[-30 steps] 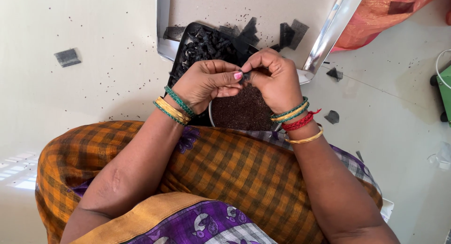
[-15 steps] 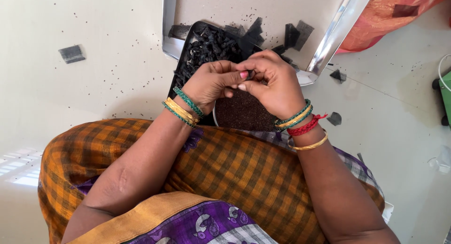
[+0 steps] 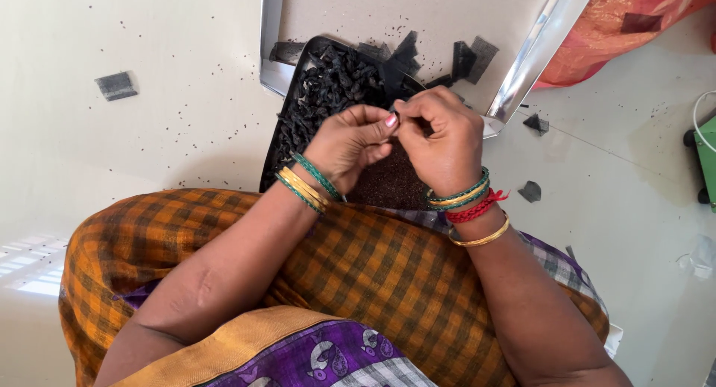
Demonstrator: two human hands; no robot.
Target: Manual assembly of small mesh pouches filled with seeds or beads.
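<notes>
A pale cream floor (image 3: 134, 148) fills most of the view, glossy and sprinkled with tiny dark specks. Daylight falls in bright stripes (image 3: 26, 271) at the lower left edge. A flat grey-brown board (image 3: 418, 14) with shiny metal edging (image 3: 541, 51) lies at the top. Orange cloth (image 3: 634, 21) is bunched in the upper right corner. A green object (image 3: 705, 156) with a white cord sits at the right edge.

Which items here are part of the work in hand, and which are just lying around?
In use: left hand, right hand, small dark piece pinched between them, black tray of dark pods, dark seeds.

Lying about: grey scrap, dark scraps, orange cloth, board.
</notes>
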